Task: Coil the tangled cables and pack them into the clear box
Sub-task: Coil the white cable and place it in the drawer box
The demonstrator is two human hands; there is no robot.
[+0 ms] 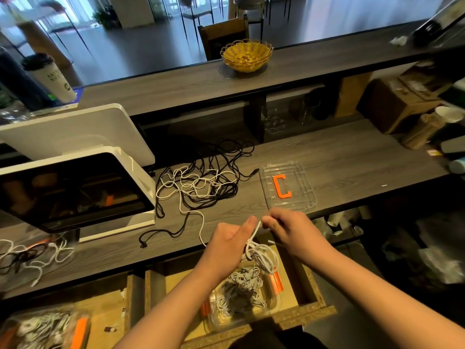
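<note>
A tangle of black and white cables [198,185] lies on the grey wooden counter. From it a white cable [201,222] runs toward my hands at the counter's front edge. My left hand [227,244] grips a bundle of white loops [263,255] that hangs below it. My right hand [289,226] pinches the white strand just above the left thumb. A clear box lid [288,188] with an orange clip lies on the counter behind my right hand. Below the hands, an open drawer holds a clear box [241,297] filled with coiled cables.
A white point-of-sale screen [75,187] stands at the left. More loose cables [32,255] lie at the far left front. Another clear box of cables [45,328] sits in the bottom-left drawer. A yellow wicker basket [246,55] is on the raised shelf; cartons and cups crowd the right.
</note>
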